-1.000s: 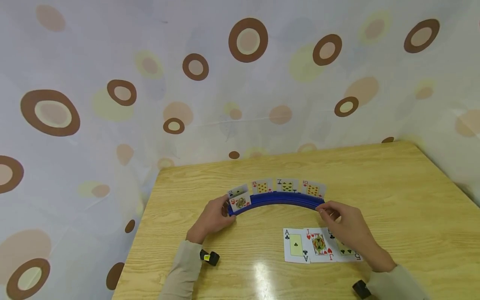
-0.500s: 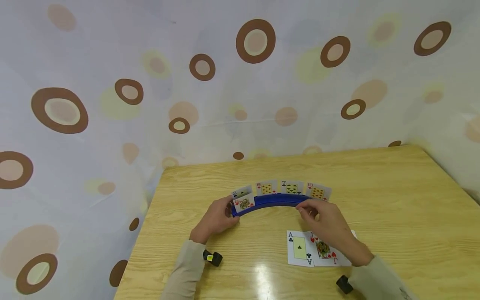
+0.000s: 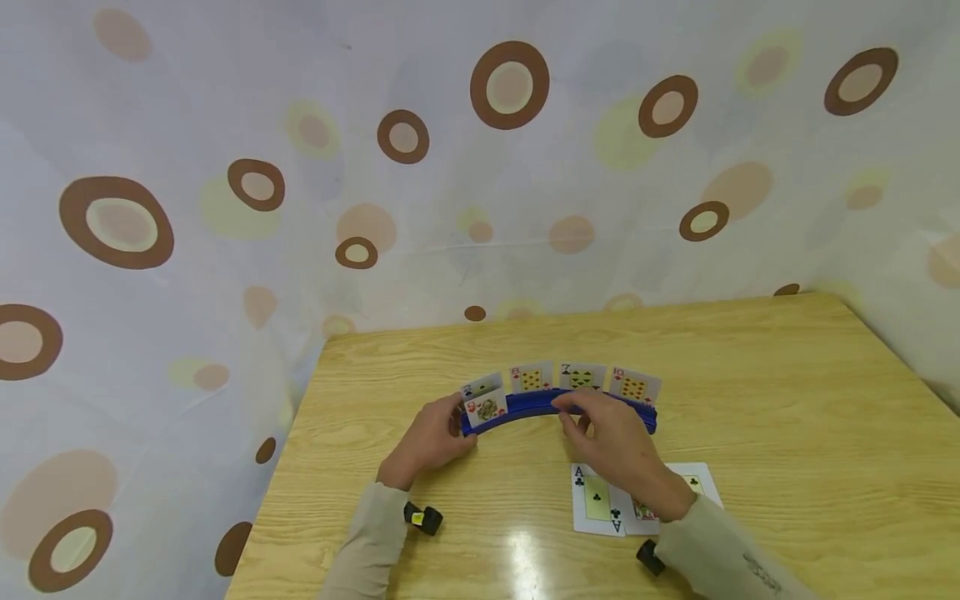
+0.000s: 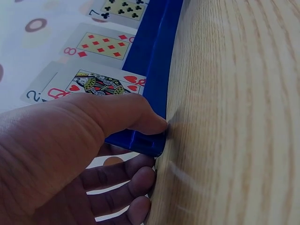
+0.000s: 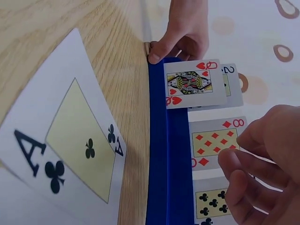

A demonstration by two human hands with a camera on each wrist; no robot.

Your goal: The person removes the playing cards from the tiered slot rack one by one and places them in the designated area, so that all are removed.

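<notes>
A blue curved card holder (image 3: 528, 406) stands on the table, its left end gripped by my left hand (image 3: 430, 437). In the left wrist view the thumb (image 4: 126, 112) lies along the holder's front. Cards stand in its back slot: a 2 (image 3: 482, 385), the 8 of diamonds (image 3: 532, 377), the 7 of clubs (image 3: 582, 375) and the 10 of diamonds (image 3: 633, 385). The queen of hearts (image 3: 486, 408) leans in front of the 2. Over the holder's middle is my right hand (image 3: 618, 442), loosely bent and holding nothing, its fingertips near the 8 in the right wrist view.
Face up on the wooden table (image 3: 787, 400) in front of the holder lie the ace of clubs (image 3: 596, 504), a partly hidden jack of hearts (image 3: 645, 517) and a 5 (image 3: 697, 479), under my right forearm. Patterned cloth (image 3: 420, 192) hangs behind the table.
My right hand has moved left along the holder, from its right end to about its middle. The left hand keeps its grip on the left end, and the cards stay in place.
</notes>
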